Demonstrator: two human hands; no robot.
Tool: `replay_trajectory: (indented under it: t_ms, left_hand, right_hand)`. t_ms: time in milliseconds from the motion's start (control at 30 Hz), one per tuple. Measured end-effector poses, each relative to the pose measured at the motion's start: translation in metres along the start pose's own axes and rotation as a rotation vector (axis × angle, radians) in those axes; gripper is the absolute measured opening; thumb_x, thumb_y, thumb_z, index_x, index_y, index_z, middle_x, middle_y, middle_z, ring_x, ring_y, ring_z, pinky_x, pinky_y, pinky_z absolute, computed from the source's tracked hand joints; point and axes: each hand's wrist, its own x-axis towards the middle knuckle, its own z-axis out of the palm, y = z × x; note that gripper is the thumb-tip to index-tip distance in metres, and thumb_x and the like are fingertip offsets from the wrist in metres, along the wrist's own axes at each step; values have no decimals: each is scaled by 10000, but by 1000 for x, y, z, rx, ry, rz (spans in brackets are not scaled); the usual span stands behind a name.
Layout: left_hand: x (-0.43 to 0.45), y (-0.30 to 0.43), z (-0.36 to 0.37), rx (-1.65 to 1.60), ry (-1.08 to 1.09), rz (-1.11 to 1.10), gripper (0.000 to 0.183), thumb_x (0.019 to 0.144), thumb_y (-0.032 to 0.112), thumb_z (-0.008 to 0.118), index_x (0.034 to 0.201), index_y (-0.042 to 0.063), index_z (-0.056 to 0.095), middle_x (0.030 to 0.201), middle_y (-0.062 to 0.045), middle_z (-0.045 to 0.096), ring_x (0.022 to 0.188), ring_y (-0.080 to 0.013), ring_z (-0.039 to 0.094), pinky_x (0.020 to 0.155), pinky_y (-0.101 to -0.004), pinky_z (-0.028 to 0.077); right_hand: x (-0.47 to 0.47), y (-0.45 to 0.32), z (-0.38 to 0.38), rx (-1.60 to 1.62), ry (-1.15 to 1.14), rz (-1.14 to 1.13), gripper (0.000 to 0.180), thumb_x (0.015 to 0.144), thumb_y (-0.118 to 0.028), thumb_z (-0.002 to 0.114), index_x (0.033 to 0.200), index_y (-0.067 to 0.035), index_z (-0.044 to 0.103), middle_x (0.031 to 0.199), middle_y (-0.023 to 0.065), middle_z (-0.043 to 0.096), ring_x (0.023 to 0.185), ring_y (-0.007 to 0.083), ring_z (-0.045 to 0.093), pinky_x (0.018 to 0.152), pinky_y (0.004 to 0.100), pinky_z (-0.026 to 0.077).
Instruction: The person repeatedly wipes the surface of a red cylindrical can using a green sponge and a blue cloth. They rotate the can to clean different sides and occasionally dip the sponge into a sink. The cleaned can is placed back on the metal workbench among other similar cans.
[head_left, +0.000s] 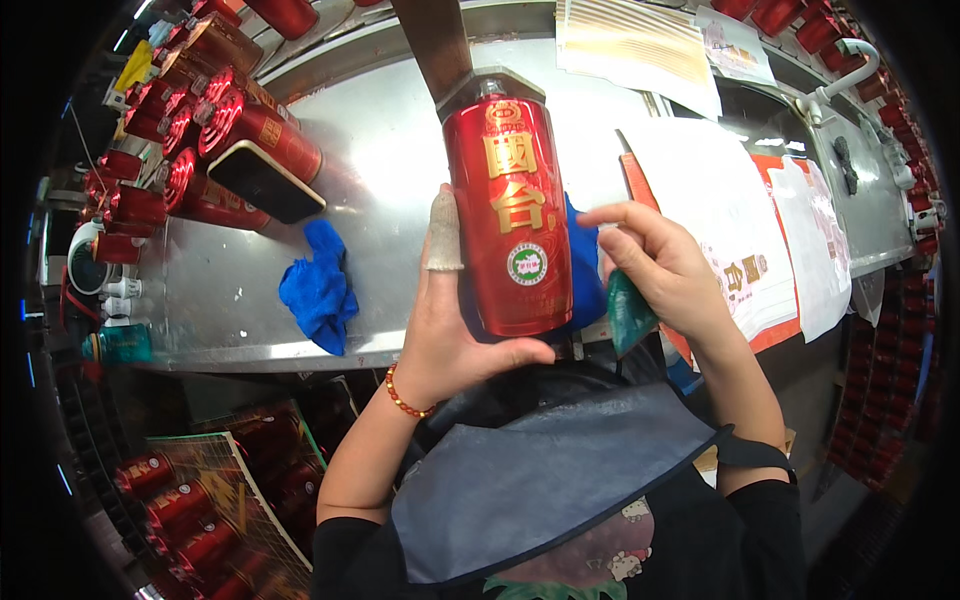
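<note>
A glossy red bottle (517, 225) with gold characters and a round green-and-white emblem lies with its neck against a grey angled rest. My left hand (450, 322) holds its left side and base; a pale cover is on one finger and a beaded bracelet circles the wrist. To the bottle's right, my right hand (660, 270) has a green translucent scraper-like piece (628, 315) tucked in its curled fingers, with thumb and index finger raised near the bottle. Blue cloth (586, 262) shows behind the bottle.
Left on the metal table (375, 285) are a crumpled blue cloth (319, 289), a phone (266, 182) leaning on red bottles (262, 135). Printed sheets (705, 202) cover the right side, more paper (637, 45) behind. A crate of red bottles (195, 517) stands low left.
</note>
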Motion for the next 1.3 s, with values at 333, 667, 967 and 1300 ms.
replay_trajectory:
  t_ms: [333,667,967,1300]
  left_hand:
    - [32,17,12,-552,172,-251,931,978,165,717,1602,-80,70,1478,-201,470,1324,-244,541,1110,-374,445]
    - [31,9,8,-753,119,-345,791,983,61,640,1587,-55,142,1507,-184,436,1373,-233,496,1153,-391,407]
    - [31,7,7,-797,99,-354,834,984,90,650,1598,-51,103,1532,-185,407,1401,-241,468,1172,-397,384]
    - [31,5,7,-832,98,-345,868,982,93,647,1613,-38,66,1560,-186,376,1419,-244,448,1185,-402,367]
  right_hand:
    - [58,-6,12,248,-32,19,566,991,-347,712,1373,38,554,909,57,723,845,83,653,752,240,518]
    - [57,-12,12,150,67,-48,478,999,-287,704,1342,19,572,839,-5,659,800,39,599,696,206,479]
    - [64,-13,9,211,81,-58,519,944,-286,774,1304,31,576,725,-14,633,696,59,600,662,238,487]
    - [62,-19,13,78,110,-184,448,973,-267,742,1298,2,593,733,-30,625,670,23,560,626,201,452]
